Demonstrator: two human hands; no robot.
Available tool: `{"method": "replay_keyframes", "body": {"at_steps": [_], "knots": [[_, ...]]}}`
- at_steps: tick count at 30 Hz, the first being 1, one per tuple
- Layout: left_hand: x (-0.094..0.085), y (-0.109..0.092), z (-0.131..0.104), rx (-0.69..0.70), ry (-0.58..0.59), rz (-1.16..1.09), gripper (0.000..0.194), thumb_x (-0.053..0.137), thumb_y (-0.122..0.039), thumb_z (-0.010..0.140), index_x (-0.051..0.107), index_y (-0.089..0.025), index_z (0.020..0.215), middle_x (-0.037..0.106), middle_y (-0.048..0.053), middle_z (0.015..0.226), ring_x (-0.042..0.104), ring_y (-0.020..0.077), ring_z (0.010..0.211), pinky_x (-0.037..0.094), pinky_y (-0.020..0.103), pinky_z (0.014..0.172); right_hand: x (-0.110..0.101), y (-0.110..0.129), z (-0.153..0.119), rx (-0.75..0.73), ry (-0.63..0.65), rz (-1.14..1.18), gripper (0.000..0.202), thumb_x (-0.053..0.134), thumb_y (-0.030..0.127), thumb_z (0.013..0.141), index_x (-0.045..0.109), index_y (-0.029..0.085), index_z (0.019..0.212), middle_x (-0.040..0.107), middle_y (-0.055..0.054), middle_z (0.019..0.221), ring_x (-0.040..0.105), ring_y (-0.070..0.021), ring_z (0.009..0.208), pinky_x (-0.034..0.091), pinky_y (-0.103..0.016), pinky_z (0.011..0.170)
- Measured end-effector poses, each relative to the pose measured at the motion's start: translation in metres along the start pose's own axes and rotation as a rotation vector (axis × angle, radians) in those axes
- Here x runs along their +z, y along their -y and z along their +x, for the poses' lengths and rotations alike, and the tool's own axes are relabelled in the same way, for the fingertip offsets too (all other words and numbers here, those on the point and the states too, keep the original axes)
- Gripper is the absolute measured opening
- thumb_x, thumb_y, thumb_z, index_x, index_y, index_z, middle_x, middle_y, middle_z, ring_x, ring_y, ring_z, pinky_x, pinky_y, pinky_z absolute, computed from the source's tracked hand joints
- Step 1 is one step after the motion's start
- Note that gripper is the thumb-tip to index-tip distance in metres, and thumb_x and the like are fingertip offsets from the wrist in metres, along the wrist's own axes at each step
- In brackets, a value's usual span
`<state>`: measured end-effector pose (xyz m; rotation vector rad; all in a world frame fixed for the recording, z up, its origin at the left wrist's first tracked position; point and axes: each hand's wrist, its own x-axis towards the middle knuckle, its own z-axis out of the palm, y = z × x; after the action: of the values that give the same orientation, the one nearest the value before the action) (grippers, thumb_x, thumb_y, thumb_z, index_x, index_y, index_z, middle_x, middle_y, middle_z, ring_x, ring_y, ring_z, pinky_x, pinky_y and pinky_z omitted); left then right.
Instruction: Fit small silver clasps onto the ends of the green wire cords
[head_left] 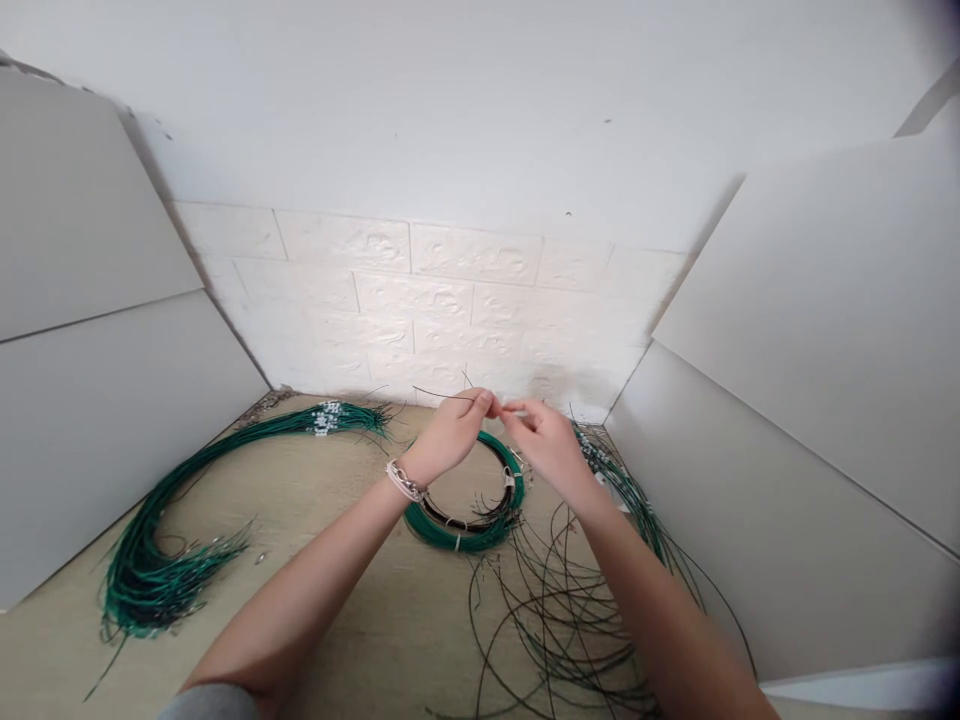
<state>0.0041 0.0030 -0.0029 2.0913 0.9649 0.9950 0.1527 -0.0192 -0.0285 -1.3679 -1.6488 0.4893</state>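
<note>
Raised over the work surface, my left hand (pixel 454 432) pinches a thin dark wire (pixel 439 393) between thumb and finger, and the wire's loose end sticks out to the left. My right hand (pixel 551 448) meets it at the fingertips, thumb and finger closed in a pinch; what lies between them is too small to make out. Below and partly behind the hands is a round coil of green and black wire (pixel 466 543), bound with white ties. Loose dark wires (pixel 555 620) lie in wide tangled loops beside my right forearm.
A thick bundle of green wires (pixel 172 480) with white tags (pixel 326 418) curves along the left side. Another green bundle (pixel 634 500) lies at the right, partly behind my right arm. Grey panels (pixel 112 400) (pixel 795 500) and a white brick-patterned wall (pixel 442 300) enclose the wooden surface (pixel 352 610).
</note>
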Motion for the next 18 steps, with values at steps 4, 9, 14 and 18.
{"method": "replay_keyframes", "body": {"at_steps": [4, 9, 14, 18], "knots": [[0.01, 0.001, -0.007, 0.074, 0.122, 0.236, 0.032, 0.028, -0.024, 0.086, 0.057, -0.012, 0.077, 0.06, 0.006, 0.075, 0.053, 0.0154, 0.069, 0.042, 0.028, 0.068, -0.012, 0.017, -0.012, -0.111, -0.018, 0.048, 0.035, 0.053, 0.04, 0.076, 0.062, 0.021, 0.104, 0.046, 0.005, 0.045, 0.038, -0.0093, 0.042, 0.031, -0.022, 0.043], [0.023, -0.003, -0.012, 0.116, 0.249, 0.344, 0.025, 0.033, -0.008, 0.077, 0.059, -0.009, 0.077, 0.062, 0.011, 0.082, 0.054, 0.018, 0.075, 0.042, 0.031, 0.072, -0.011, 0.025, -0.028, -0.336, 0.045, 0.071, 0.02, 0.053, 0.028, 0.078, 0.069, 0.024, 0.089, 0.067, -0.002, 0.082, 0.06, -0.0159, 0.075, 0.045, -0.028, 0.07], [0.004, -0.01, -0.011, 0.051, 0.562, -0.291, 0.026, 0.048, -0.024, 0.081, 0.054, -0.014, 0.104, 0.06, 0.007, 0.1, 0.055, 0.0164, 0.092, 0.042, 0.028, 0.079, -0.025, 0.019, -0.035, -0.17, -0.078, 0.336, 0.025, 0.048, 0.036, 0.082, 0.067, 0.019, 0.082, 0.057, 0.0, 0.057, 0.053, -0.0118, 0.054, 0.043, -0.024, 0.053], [-0.005, -0.007, -0.007, -0.018, 0.427, -0.78, 0.023, 0.044, -0.025, 0.085, 0.05, -0.016, 0.105, 0.058, 0.01, 0.108, 0.057, 0.0133, 0.091, 0.04, 0.027, 0.08, -0.04, 0.015, -0.031, -0.011, -0.09, 0.656, 0.034, 0.046, 0.045, 0.082, 0.061, 0.016, 0.07, 0.027, 0.007, 0.041, 0.027, -0.0056, 0.035, 0.026, -0.02, 0.036]]}}
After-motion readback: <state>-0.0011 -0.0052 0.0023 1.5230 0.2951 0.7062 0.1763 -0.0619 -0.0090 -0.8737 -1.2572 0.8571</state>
